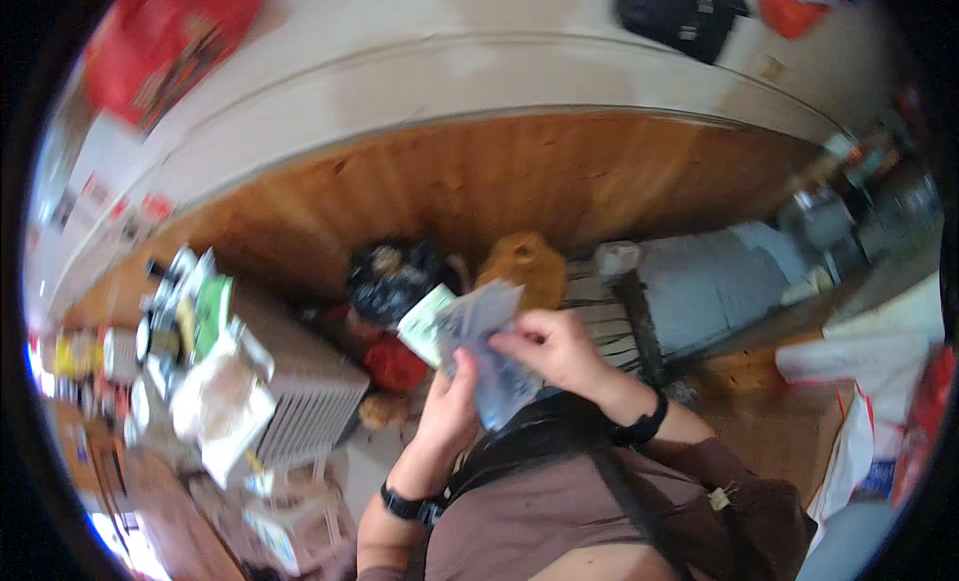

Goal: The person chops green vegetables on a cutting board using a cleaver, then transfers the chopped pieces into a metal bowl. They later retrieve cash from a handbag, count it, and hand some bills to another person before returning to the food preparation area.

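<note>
In front of my body, both hands are on a translucent bluish plastic bag (483,379). My left hand (451,405) grips it from the lower left, with the thumb on top. From the right, my right hand (551,345) pinches it between thumb and fingers. A pale green and white packet or sheet (425,328) sticks out at the bag's upper left; whether it is inside or behind the bag I cannot tell. Blur hides the print and the bag's contents. Each wrist wears a black band.
A grey slatted cabinet (318,390) stands on the left, crowded with bags and jars. Behind my hands are a black plastic bag (393,277), a round yellow-brown object (528,262) and a red bag (393,364). Wood panelling (479,169) lines the wall. White bags (854,364) lie right.
</note>
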`<state>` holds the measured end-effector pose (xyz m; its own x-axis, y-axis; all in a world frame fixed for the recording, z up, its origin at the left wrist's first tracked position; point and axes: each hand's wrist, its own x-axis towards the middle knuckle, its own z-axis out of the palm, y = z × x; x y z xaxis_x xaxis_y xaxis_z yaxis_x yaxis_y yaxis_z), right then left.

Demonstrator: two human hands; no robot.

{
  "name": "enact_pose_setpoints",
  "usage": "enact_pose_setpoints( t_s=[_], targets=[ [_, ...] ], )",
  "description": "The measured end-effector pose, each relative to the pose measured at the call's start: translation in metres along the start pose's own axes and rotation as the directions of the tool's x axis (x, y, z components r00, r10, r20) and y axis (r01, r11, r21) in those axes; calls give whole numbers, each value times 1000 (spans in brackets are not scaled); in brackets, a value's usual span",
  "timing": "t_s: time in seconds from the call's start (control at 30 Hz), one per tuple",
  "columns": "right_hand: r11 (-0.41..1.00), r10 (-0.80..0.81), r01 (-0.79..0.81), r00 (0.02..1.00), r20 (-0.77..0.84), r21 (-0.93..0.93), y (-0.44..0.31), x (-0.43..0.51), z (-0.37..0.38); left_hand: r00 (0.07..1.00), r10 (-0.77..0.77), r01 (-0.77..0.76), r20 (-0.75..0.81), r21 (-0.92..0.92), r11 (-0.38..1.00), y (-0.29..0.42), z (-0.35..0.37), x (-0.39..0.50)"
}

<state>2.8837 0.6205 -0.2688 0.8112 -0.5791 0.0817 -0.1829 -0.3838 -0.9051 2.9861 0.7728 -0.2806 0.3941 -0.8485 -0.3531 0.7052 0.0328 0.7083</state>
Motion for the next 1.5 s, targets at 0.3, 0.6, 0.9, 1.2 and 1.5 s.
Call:
enact_pose_setpoints(
  t_s=[0.3, 0.6, 0.9, 1.2, 1.5],
  targets=[
    [982, -176, 160, 966, -189, -97, 63, 75, -93, 987, -82, 55, 141, 186, 981, 19, 69, 121],
    [862, -466, 318, 804, 369, 395, 100, 174, -241, 814, -467, 418, 345, 209, 884, 17, 162, 255],
    [683, -698, 677, 715, 28, -273, 99, 199, -290, 759, -401, 507, 513, -78, 859, 58, 207, 318],
    [432, -734, 778, 597, 325, -456, 13, 197, -327, 866, -265, 80, 424, 405, 911, 126, 237, 282],
    [13, -944, 778, 217, 249, -628, -11, 213, -319, 747, -291, -80, 597, 516, 853, 177, 282, 237]
  ],
)
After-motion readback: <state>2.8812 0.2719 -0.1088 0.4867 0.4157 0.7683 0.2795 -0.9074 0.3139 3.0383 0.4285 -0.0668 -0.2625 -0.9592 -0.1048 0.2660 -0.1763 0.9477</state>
